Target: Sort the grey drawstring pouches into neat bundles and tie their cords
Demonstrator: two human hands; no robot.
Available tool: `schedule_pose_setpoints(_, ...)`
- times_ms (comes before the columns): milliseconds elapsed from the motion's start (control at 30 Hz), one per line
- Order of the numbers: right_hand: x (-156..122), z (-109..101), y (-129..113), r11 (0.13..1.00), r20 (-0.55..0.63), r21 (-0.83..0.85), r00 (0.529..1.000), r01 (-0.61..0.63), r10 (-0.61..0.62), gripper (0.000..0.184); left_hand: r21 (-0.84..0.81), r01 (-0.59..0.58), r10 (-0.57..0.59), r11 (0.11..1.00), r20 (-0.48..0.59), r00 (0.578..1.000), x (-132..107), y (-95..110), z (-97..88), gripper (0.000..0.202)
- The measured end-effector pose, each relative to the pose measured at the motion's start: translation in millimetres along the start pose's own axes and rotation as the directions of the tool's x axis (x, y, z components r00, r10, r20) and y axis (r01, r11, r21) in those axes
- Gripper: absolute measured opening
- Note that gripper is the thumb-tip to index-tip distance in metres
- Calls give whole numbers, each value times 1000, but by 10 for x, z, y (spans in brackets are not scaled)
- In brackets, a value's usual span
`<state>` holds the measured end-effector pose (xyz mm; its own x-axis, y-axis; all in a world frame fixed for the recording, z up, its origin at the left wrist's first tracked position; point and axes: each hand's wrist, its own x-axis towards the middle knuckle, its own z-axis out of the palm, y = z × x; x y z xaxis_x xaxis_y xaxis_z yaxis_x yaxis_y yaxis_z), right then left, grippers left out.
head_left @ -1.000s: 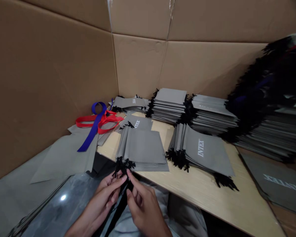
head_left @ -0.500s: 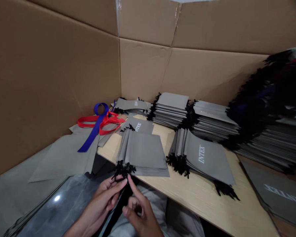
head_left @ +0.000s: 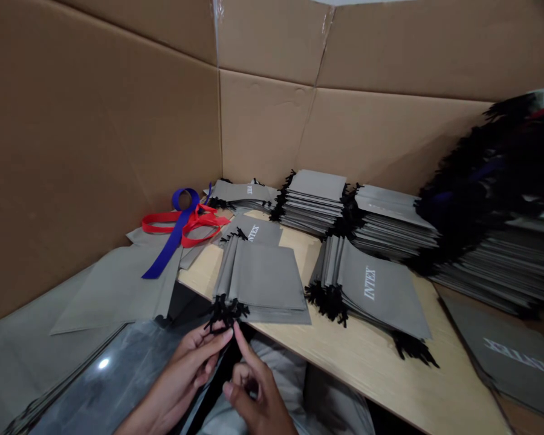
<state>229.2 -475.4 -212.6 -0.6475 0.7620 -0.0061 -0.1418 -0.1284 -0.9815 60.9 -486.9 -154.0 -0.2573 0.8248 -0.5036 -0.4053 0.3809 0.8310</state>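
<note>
My left hand (head_left: 188,368) and my right hand (head_left: 251,396) meet at the near edge of a wooden table (head_left: 344,350), both pinching the black drawstrings (head_left: 224,314) that hang off a small stack of grey pouches (head_left: 265,281). The left fingertips press together on the cords right at the tassels. On the right hand the forefinger points up to the cords and the other fingers are curled round a black cord that runs down between the two hands. A second fanned stack of grey pouches (head_left: 372,290), printed INTEX, lies just to the right.
Taller piles of grey pouches (head_left: 315,199) line the back of the table, with a big heap with black cords (head_left: 494,199) at right. Red ribbon (head_left: 172,223) and blue ribbon (head_left: 167,244) lie at left on loose grey sheets (head_left: 118,290). Cardboard walls (head_left: 95,139) enclose the area.
My right hand has dropped a little and curled its lower fingers, leaving the forefinger up at the cords. The left hand has kept its pinch. The view tilted slightly upward.
</note>
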Motion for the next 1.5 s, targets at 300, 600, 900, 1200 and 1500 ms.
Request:
schedule_pose_setpoints(300, 2, -2, 93, 1000, 13, -21, 1000, 19, -19, 88, 52, -45, 41, 998, 66, 997, -6, 1, -4, 73)
schedule_pose_setpoints(600, 2, 1, 114, 985, -27, -170, 999, 20, -25, 78, 110, -116, 104, 987, 109, 989, 10, -9, -25, 58)
schedule_pose_setpoints(900, -31, 15, 41, 789, -118, -613, 984, 35, -136, 67, 191, -145, 122, 971, 125, 985, -32, 52, -61, 52)
schedule_pose_setpoints(1200, 32, -106, -377, 535, -41, -798, 860, 278, -509, 46, 333, -187, 173, 924, 71, 982, -34, 87, -62, 66)
schedule_pose_setpoints(1500, 292, -91, -647, 403, -2, -886, 865, 231, -501, 25, 399, -231, 227, 888, 56, 972, -63, 141, -76, 61)
